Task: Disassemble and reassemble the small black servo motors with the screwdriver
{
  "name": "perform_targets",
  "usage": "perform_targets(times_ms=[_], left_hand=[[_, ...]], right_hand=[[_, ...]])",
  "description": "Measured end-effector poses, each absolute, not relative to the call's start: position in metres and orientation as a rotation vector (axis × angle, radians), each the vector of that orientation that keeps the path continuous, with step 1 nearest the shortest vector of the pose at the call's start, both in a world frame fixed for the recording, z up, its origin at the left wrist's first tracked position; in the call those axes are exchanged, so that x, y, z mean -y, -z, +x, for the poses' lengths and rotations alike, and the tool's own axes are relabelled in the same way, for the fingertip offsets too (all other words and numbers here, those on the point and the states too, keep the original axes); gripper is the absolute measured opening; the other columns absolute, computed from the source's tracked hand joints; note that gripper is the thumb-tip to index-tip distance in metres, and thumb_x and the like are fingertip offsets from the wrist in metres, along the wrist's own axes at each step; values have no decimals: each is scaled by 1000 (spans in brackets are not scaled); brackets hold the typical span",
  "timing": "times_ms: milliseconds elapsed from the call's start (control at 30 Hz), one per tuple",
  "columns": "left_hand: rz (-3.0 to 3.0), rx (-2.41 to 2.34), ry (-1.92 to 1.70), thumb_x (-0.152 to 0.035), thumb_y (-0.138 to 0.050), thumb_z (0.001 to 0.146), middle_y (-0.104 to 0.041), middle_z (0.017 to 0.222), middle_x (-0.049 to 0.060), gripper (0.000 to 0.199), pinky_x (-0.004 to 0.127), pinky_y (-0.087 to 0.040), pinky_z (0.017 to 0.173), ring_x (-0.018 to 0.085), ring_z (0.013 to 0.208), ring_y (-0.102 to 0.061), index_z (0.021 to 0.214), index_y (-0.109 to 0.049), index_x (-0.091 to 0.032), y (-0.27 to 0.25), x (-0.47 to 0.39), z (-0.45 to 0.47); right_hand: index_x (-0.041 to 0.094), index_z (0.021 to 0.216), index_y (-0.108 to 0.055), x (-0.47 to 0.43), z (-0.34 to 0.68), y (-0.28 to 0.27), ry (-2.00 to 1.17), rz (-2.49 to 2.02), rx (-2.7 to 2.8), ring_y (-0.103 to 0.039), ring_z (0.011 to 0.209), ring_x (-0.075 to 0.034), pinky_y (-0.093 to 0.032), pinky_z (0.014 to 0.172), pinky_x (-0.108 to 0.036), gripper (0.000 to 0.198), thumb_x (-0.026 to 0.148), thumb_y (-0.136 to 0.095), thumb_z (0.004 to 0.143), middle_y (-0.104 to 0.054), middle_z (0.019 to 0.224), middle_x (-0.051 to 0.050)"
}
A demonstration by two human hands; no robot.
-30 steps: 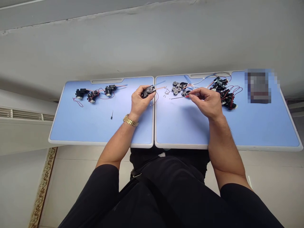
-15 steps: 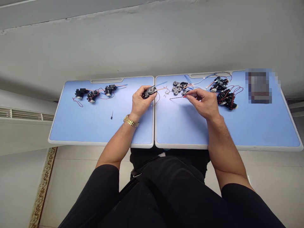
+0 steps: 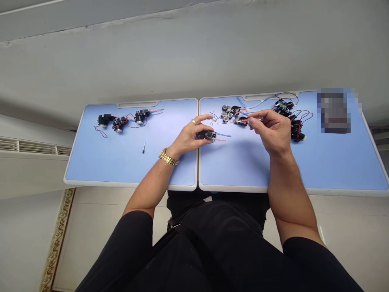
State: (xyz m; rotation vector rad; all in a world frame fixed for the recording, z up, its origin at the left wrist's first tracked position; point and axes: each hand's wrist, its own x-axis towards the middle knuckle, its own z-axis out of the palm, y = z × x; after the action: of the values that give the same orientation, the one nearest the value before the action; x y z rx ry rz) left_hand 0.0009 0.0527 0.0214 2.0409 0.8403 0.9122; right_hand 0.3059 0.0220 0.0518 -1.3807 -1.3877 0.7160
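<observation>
My left hand [image 3: 190, 137], a ring on one finger, holds a small black motor unit [image 3: 206, 136] between thumb and fingers. A blue and an orange tube stick out of the unit to the right. The left index finger reaches out beside a little heap of screws [image 3: 214, 118]. In my right hand [image 3: 272, 129] is a screwdriver [image 3: 244, 121] with a red part on its handle, gripped by thumb and fingers. Its thin shaft points left, the tip close to the screws. Black parts with round metal discs [image 3: 226, 115] lie just behind the shaft.
On the left table [image 3: 121, 164] stand several black motor units [image 3: 120, 124] with red wires, and a short dark-ended rod [image 3: 144, 147]. The right table [image 3: 328, 162] bears more wired units [image 3: 297, 130] and a blurred dark object [image 3: 334, 113]. A narrow gap parts the tables.
My left hand has turned and brought the motor unit right and nearer to me, its index finger now stretched out. The right hand has shifted slightly right with the screwdriver.
</observation>
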Motion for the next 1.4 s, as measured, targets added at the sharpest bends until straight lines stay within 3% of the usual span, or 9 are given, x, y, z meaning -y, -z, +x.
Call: perform_targets(times_ms=[267, 667, 1400], left_hand=[[2210, -708, -897, -25, -83, 100, -67, 162, 14, 29, 53, -64, 116, 31, 151, -66, 128, -78, -27, -19, -46, 8], [2271, -657, -1015, -27, -83, 101, -80, 139, 13, 33, 46, -69, 110, 26, 131, -78, 134, -78, -23, -11, -46, 9], [2254, -655, -1030, -27, -85, 100, -81, 136, 12, 36, 46, -69, 110, 24, 129, -78, 135, -79, -23, -16, -45, 9]], right_hand=[[26, 90, -82, -17, 304, -59, -855, -1314, 1367, -67, 68, -19, -58, 66, -38, 7, 33, -81, 89, -79, 79, -3], [28, 89, -84, -18, 305, -54, -861, -1257, 1369, -66, 65, -16, -55, 61, -34, 3, 26, -82, 89, -80, 78, -1], [27, 90, -84, -17, 304, -54, -814, -1247, 1374, -65, 66, -17, -51, 59, -35, 5, 28, -81, 87, -78, 77, 0]])
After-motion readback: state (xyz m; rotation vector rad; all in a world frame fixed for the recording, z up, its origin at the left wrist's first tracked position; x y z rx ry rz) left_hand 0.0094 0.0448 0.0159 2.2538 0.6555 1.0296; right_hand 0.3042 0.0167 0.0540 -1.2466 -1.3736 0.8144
